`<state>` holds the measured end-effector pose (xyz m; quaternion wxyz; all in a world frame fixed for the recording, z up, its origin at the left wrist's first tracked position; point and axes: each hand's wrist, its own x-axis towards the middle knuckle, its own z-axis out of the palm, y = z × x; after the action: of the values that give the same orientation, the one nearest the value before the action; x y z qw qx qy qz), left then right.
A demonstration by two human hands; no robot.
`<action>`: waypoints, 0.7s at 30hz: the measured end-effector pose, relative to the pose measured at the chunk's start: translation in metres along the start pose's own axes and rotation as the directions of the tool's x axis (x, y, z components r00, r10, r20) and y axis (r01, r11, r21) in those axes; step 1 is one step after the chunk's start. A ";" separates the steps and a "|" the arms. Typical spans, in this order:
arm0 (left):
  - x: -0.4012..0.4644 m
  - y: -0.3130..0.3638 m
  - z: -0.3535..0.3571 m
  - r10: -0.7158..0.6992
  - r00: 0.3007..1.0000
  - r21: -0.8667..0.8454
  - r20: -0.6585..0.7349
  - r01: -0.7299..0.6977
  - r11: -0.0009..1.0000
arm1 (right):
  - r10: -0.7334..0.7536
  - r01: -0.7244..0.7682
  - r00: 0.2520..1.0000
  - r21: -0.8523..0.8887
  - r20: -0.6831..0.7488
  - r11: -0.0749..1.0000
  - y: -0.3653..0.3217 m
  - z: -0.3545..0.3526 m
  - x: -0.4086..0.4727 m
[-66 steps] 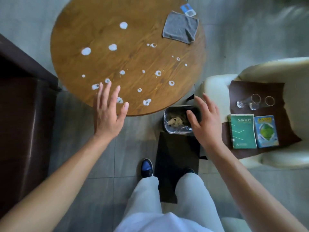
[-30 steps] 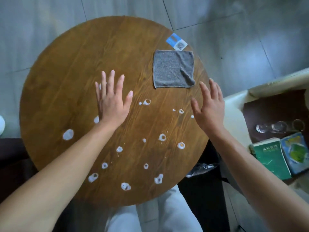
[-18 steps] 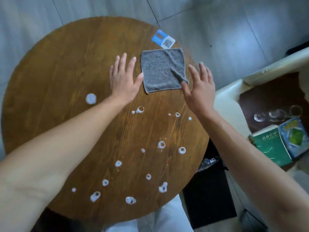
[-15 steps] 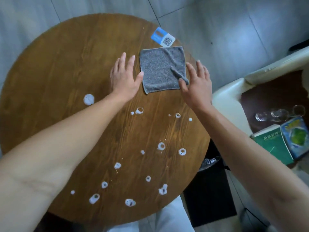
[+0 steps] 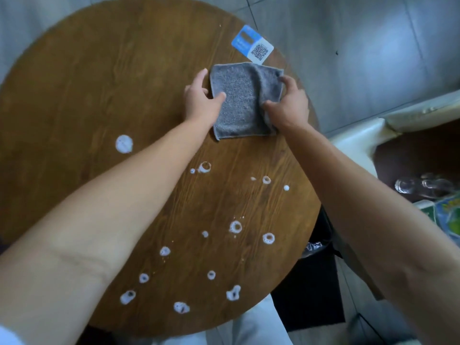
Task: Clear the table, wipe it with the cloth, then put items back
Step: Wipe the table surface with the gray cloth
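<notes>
A grey cloth (image 5: 240, 100) lies on the far right part of the round wooden table (image 5: 99, 95). My left hand (image 5: 200, 100) grips the cloth's left edge, thumb on top. My right hand (image 5: 288, 103) pinches its right edge, where the fabric is bunched and lifted a little. Several white foamy spots (image 5: 124, 143) dot the wood, most of them on the near half (image 5: 235, 227).
A blue and white QR card (image 5: 252, 44) sits at the table's far edge beyond the cloth. To the right, a cream chair (image 5: 353, 143) carries clear glasses (image 5: 413, 188) and books (image 5: 448, 215). A black bin (image 5: 316, 275) stands under the table's right edge.
Both hands have reached forward from open above the table and closed on the cloth's two side edges. The right edge is now bunched up.
</notes>
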<state>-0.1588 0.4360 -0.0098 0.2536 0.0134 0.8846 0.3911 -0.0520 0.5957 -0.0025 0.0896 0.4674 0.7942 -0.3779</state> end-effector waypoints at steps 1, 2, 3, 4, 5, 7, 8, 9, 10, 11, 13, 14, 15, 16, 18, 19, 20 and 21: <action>0.000 0.002 0.003 -0.026 0.999 -0.043 0.023 0.027 0.999 | 0.000 0.000 1.000 0.017 0.030 1.000 -0.002 -0.001 0.000; -0.001 0.003 0.004 -0.039 0.998 -0.084 0.053 0.043 0.996 | -0.005 0.004 0.998 0.032 0.059 0.999 -0.002 -0.001 0.000; -0.002 0.004 0.005 -0.037 0.996 -0.103 0.083 0.046 0.994 | -0.005 0.001 0.997 0.047 0.078 0.999 -0.001 0.000 -0.001; -0.003 0.003 0.005 -0.029 0.993 -0.102 0.115 0.041 0.994 | 0.001 -0.007 0.996 0.063 0.095 0.998 0.000 0.001 -0.003; -0.004 0.002 0.004 -0.025 0.988 -0.094 0.150 0.040 0.995 | 0.003 -0.012 0.994 0.076 0.107 0.997 0.000 0.002 -0.006; -0.005 -0.003 0.002 -0.036 0.976 -0.084 0.214 0.055 0.995 | -0.019 0.013 0.995 0.068 0.102 0.998 0.002 0.004 -0.010; -0.006 -0.004 0.002 -0.044 0.970 -0.067 0.239 0.062 0.996 | -0.031 0.025 0.995 0.062 0.098 0.998 0.003 0.004 -0.011; -0.009 -0.005 0.001 -0.059 0.963 -0.043 0.263 0.073 0.996 | -0.040 0.033 0.994 0.065 0.102 0.997 0.004 0.003 -0.013; -0.011 -0.004 0.001 -0.076 0.957 -0.038 0.280 0.091 0.995 | -0.046 0.036 0.992 0.077 0.122 0.996 0.006 0.002 -0.012; -0.013 -0.002 0.000 -0.106 0.954 -0.069 0.282 0.130 0.989 | -0.056 0.039 0.986 0.108 0.156 0.993 0.008 -0.001 -0.013; -0.016 -0.003 -0.004 -0.174 0.949 -0.198 0.262 0.230 0.953 | -0.072 0.022 0.972 0.220 0.222 0.975 0.011 -0.006 -0.016; -0.017 -0.005 -0.007 -0.201 0.948 -0.253 0.245 0.263 0.931 | -0.077 0.003 0.968 0.294 0.239 0.956 0.011 -0.009 -0.018; -0.018 -0.007 -0.011 -0.220 0.948 -0.293 0.230 0.283 0.913 | -0.079 -0.020 0.965 0.372 0.251 0.928 0.011 -0.011 -0.021; -0.020 -0.010 -0.014 -0.235 0.947 -0.321 0.219 0.297 0.899 | -0.086 -0.039 0.962 0.443 0.258 0.896 0.011 -0.012 -0.024; -0.026 -0.011 -0.019 -0.243 0.948 -0.371 0.206 0.306 0.877 | -0.101 -0.059 0.961 0.547 0.257 0.835 0.009 -0.017 -0.032; -0.030 -0.009 -0.021 -0.238 0.950 -0.405 0.203 0.303 0.863 | -0.104 -0.069 0.960 0.583 0.258 0.809 0.007 -0.020 -0.037; -0.034 -0.007 -0.023 -0.229 0.952 -0.444 0.202 0.298 0.845 | -0.099 -0.088 0.960 0.615 0.263 0.784 0.007 -0.022 -0.042; -0.038 -0.005 -0.026 -0.219 0.954 -0.484 0.206 0.294 0.824 | -0.087 -0.114 0.959 0.650 0.269 0.751 0.006 -0.025 -0.047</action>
<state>-0.1371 0.4059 0.0179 0.3604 -0.1454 0.7231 0.5710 -0.0158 0.5827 0.0354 0.0342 0.4155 0.5851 -0.6956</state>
